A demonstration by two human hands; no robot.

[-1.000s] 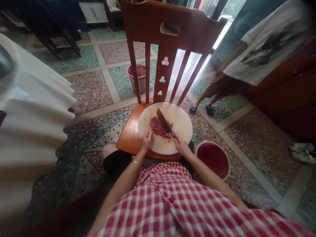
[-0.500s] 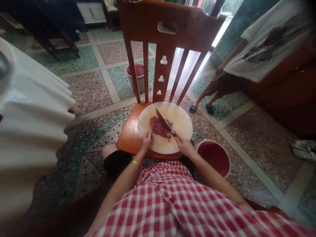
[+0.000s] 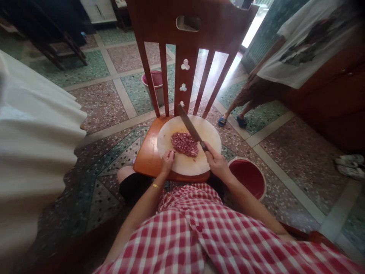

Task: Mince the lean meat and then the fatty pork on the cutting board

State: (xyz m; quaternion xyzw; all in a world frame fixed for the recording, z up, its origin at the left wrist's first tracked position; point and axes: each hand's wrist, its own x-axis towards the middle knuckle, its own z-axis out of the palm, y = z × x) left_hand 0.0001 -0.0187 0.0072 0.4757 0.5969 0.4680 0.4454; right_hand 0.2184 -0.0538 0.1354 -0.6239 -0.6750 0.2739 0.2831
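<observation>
knife lifted off minced meat since last frame, blade now angled up. right hand clenched round handle, left hand curled, fingertips pressing cutting board edge

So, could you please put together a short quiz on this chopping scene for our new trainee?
1. True or false: the left hand holds the knife.
2. The round cutting board with the minced meat lies on: A) the floor, B) a wooden chair seat, C) a table.
3. Which container stands nearest the right hand?
Key: 1 false; 2 B; 3 the red bucket.
</observation>
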